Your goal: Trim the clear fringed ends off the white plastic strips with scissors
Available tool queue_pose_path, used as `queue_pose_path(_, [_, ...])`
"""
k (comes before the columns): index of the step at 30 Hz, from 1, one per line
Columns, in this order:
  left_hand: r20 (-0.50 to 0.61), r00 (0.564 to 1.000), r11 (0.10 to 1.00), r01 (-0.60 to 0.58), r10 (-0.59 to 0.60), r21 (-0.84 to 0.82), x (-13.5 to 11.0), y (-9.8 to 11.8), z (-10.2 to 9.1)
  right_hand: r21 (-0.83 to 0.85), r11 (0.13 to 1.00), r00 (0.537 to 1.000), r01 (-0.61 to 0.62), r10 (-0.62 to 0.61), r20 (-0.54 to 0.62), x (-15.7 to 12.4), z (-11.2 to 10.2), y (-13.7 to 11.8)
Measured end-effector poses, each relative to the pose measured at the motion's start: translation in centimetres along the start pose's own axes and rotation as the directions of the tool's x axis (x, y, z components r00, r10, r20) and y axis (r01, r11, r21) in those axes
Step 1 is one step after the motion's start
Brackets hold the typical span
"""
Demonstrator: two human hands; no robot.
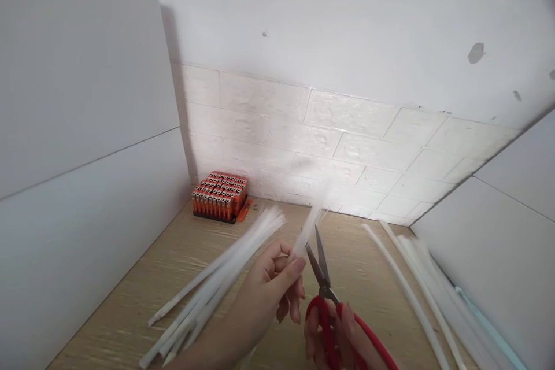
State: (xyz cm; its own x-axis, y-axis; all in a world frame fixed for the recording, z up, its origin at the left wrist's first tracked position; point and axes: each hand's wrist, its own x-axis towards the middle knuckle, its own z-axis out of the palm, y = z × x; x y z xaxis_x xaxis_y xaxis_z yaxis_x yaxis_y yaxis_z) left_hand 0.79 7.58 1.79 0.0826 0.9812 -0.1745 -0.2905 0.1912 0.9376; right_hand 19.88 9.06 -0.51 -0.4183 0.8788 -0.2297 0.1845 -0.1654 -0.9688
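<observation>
While the left hand [266,283] is clamping a frayed white plastic strip [306,234] upright, the right hand [327,338] is gripping red-handled scissors [324,292], their parted blades [319,257] lying just to the strip's right.

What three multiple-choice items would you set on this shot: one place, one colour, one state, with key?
1. Where is the block of orange tubes? A) far left corner B) right wall C) left hand
2. What colour are the scissors' handles? A) blue B) red C) black
3. What is the left hand doing? A) resting open B) pinching a frayed white strip C) holding the scissors

1 A: it sits where the left panel meets the brick-pattern wall.
2 B: the finger loops show red.
3 B: the strip rises from its fingers.
</observation>
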Motion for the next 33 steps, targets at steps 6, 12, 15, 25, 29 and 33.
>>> queue_pose_path(6, [-0.021, 0.999, 0.997, 0.042, -0.044, -0.062, 0.0, -0.5, 0.3, 0.044, 0.999, 0.997, 0.010, -0.013, 0.077, -0.6, 0.6, 1.1])
queue_pose_path(12, [-0.001, 0.996, 0.989, 0.091, -0.092, -0.113, -0.3, -0.3, 0.8, 0.058, 0.998, 0.980, -0.018, 0.006, 0.198, -0.4, 0.9, 1.1])
queue_pose_path(15, [0.014, 0.995, 0.985, 0.099, -0.098, -0.140, -0.4, -0.4, 0.9, 0.068, 0.997, 0.966, -0.026, 0.007, 0.257, -0.2, 1.0, 1.0])
queue_pose_path(25, [0.025, 0.997, 0.980, 0.081, -0.078, -0.180, -0.3, -0.9, 1.0, 0.101, 0.994, 0.942, -0.038, 0.002, 0.335, 0.2, 2.0, 0.9])
queue_pose_path(29, [0.020, 0.997, 0.979, 0.075, -0.072, -0.191, -0.2, -1.0, 1.0, 0.106, 0.994, 0.942, -0.036, -0.002, 0.336, 0.2, 2.2, 1.1])
queue_pose_path(33, [0.011, 0.997, 0.974, 0.078, -0.078, -0.210, 0.0, -1.1, 1.1, 0.103, 0.994, 0.942, -0.034, -0.003, 0.335, 0.2, 2.3, 1.2])
